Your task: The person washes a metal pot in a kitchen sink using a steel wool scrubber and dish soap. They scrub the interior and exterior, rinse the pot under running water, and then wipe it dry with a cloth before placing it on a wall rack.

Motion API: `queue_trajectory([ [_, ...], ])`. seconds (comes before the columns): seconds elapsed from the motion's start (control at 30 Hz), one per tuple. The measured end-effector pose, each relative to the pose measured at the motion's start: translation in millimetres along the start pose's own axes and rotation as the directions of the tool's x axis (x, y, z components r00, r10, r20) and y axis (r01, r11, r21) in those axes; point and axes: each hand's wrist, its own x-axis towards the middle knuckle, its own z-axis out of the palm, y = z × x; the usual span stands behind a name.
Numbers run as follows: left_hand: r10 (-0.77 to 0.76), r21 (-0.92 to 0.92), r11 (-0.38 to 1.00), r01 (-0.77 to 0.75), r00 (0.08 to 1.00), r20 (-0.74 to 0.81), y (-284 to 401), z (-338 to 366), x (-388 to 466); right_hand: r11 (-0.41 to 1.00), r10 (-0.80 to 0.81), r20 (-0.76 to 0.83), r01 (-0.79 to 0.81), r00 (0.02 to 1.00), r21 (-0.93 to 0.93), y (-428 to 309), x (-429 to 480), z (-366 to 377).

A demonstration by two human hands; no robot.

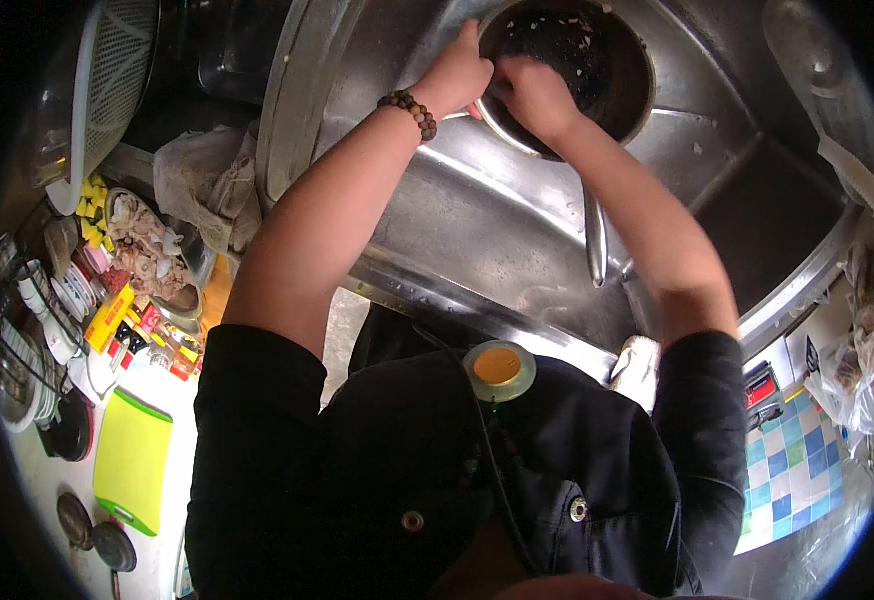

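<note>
A dark round pan with a pale metal rim rests in the stainless steel sink, light bits scattered over its inside. At the pan's left rim, my left hand grips the edge, a beaded bracelet on its wrist. Inside the pan near that same rim is my right hand, its fingers bent down and partly hidden; whether they hold something cannot be seen. A shiny metal handle points down from under my right forearm towards the sink's near side.
A greyish cloth hangs at the sink's left edge. Further left are a bowl of pale food pieces, a green cutting board, stacked dishes and a perforated basket. Plastic bags hang at the right.
</note>
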Motion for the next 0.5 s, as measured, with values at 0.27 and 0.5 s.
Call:
queue_trajectory([
  [0.27, -0.061, -0.061, 0.997, 0.055, 0.992, -0.109, 18, 2, -13, 0.960, 0.275, -0.281, -0.281, 0.920, 0.021, -4, 35, 12],
  [0.5, -0.077, -0.078, 0.995, 0.068, 0.991, -0.114, 5, 10, -12, 0.972, -0.086, -0.128, 0.055, 0.988, -0.227, -1, -1, 2],
])
